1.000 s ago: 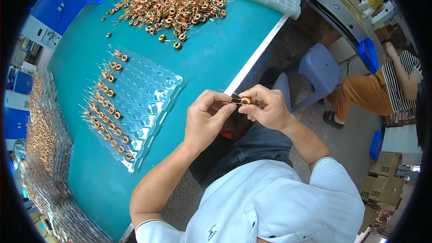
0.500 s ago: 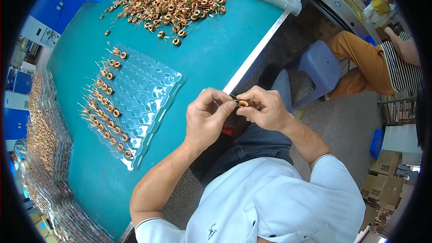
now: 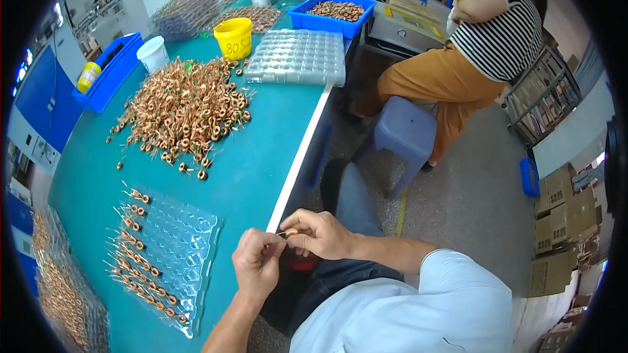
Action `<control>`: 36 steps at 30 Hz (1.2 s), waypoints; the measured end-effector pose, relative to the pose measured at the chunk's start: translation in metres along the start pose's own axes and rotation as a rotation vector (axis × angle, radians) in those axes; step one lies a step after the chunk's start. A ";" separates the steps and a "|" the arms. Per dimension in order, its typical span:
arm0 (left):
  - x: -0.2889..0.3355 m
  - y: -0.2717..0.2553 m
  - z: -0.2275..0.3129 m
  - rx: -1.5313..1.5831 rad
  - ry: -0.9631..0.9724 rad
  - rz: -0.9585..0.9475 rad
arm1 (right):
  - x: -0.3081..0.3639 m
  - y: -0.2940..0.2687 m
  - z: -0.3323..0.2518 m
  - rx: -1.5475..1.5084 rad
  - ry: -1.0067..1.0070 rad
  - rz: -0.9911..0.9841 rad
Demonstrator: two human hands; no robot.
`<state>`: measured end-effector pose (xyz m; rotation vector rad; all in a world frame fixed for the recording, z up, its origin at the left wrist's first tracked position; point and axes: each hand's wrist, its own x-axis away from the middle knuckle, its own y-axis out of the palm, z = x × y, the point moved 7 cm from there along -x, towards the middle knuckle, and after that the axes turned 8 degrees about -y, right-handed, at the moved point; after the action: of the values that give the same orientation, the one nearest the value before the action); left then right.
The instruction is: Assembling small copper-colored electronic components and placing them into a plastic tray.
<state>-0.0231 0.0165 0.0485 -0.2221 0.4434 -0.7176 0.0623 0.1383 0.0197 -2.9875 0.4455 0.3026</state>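
Observation:
A small copper-wound ring coil (image 3: 292,231) is pinched between the fingertips of my right hand (image 3: 322,235), just beyond the table's edge. My left hand (image 3: 255,261) meets it there, thumb and fingers closed on the coil's thin wire leads. To the left on the green table (image 3: 252,163) lies a clear plastic tray (image 3: 186,235) with moulded pockets. Similar coils (image 3: 155,271) fill its left side, their leads pointing left. Farther back is a large heap of loose coils (image 3: 186,108), with a few strays beside it.
Behind the heap stand a yellow bucket (image 3: 233,40), a white cup (image 3: 153,56) and stacked clear trays (image 3: 297,59). Filled trays (image 3: 65,281) pile up at the far left. A blue stool (image 3: 407,124) and a seated person in stripes (image 3: 487,33) are on the right.
My view has tilted up, so the far table and the seated person show more fully. Both hands stay together at the coil and appear lower in the picture.

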 end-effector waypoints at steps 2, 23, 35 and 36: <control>-0.002 0.002 0.001 -0.039 0.030 0.003 | 0.003 -0.004 0.004 0.051 -0.036 -0.014; 0.006 0.012 -0.037 0.585 -0.492 -0.048 | -0.003 0.012 -0.018 0.215 -0.367 0.100; 0.011 0.022 -0.038 0.612 -0.573 -0.229 | -0.032 -0.011 -0.025 0.252 -0.348 -0.074; 0.012 0.024 -0.041 0.578 -0.567 -0.271 | -0.034 -0.014 -0.027 0.253 -0.351 -0.070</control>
<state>-0.0200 0.0245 0.0006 0.0677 -0.3460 -0.9752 0.0392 0.1572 0.0540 -2.6231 0.3127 0.6912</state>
